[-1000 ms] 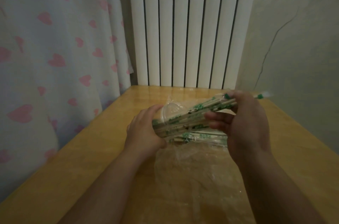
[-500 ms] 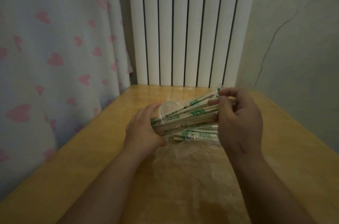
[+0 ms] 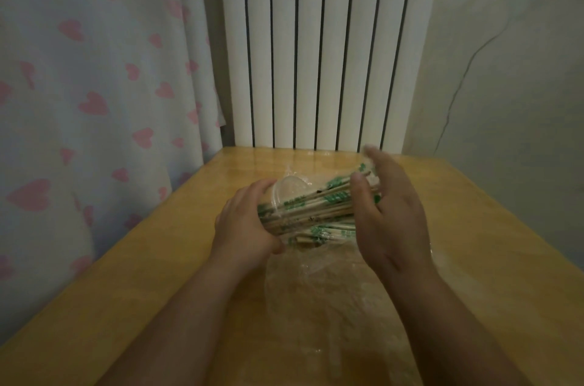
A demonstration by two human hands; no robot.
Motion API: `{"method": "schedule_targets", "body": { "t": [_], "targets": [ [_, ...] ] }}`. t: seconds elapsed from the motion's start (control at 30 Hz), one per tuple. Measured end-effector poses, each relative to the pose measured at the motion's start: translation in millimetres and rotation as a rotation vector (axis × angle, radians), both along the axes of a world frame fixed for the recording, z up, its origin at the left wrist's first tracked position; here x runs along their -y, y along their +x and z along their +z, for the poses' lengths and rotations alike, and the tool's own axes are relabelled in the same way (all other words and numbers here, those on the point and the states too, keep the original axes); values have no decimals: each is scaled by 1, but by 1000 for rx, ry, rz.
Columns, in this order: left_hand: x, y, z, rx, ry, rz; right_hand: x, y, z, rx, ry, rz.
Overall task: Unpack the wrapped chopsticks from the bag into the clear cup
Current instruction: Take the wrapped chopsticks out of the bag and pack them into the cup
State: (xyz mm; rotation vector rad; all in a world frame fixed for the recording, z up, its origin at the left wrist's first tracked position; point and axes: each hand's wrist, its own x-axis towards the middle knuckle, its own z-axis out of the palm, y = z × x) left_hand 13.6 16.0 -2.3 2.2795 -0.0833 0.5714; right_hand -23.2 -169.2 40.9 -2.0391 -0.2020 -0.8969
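**A:** What lay nearest the camera?

**B:** A crumpled clear plastic bag (image 3: 319,287) spread flat on a wooden table (image 3: 126,291), between two bare forearms.

**A:** And the hands?

**B:** The left hand (image 3: 245,226) was wrapped around a clear cup (image 3: 289,196) tipped on its side, mouth toward the right. The right hand (image 3: 390,218) was spread wide, palm facing left, thumb pressed against the outer ends of the wrapped chopsticks (image 3: 316,211), grasping nothing.

**A:** How many chopsticks?

**B:** One cup, one bag. The chopsticks formed a thick bundle in green-printed wrappers, their left ends inside the cup; a few lay below the bundle, on the bag. They overlapped too much to count.

**A:** The room beyond?

**B:** A white ribbed radiator (image 3: 325,47) stood behind the table's far edge, a pale curtain (image 3: 94,69) with pink hearts hung at left, and a plain wall (image 3: 512,85) at right.
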Motion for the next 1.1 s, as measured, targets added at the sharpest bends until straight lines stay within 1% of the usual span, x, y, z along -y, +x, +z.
{"method": "schedule_targets", "body": {
  "t": [0.07,0.2,0.37,0.47,0.53,0.57,0.6,0.63,0.7,0.73,0.77,0.8,0.87,0.93,1.0,1.1],
  "targets": [
    [0,0,0,-1,-3,1,1,-1,1,-13,-53,8],
    [-1,1,0,-6,-18,6,2,-3,4,15,-11,14],
    [-5,5,-2,8,-125,76,6,-6,9,238,-42,-29],
    [-8,8,-2,3,-195,101,5,-9,10,291,-16,18],
    [-9,9,-3,-5,-248,113,6,-11,10,280,-2,113],
    [-10,9,-2,-7,-271,117,7,-13,12,228,-11,190],
    [-10,9,-2,-9,-288,118,8,-14,13,129,-46,291],
    [-10,9,-2,-10,-299,117,10,-16,16,-19,-104,403],
    [-10,9,-2,-16,-309,111,10,-22,21,-408,-257,612],
    [-10,9,-2,-18,-304,111,9,-23,21,-584,-353,656],
    [-10,9,-2,-19,-297,113,8,-23,20,-714,-481,644],
    [-10,9,-2,-21,-288,115,6,-22,17,-788,-627,595],
    [-10,9,-2,-26,-278,113,-2,-17,4,-873,-879,497],
    [-10,9,-3,-29,-282,100,-11,-7,-19,-918,-1016,426],
    [-10,9,-2,-29,-279,95,-18,5,-42,-886,-1082,357],
    [-10,9,-2,-33,-271,101,-21,16,-58,-853,-1015,250]
  ]
}}
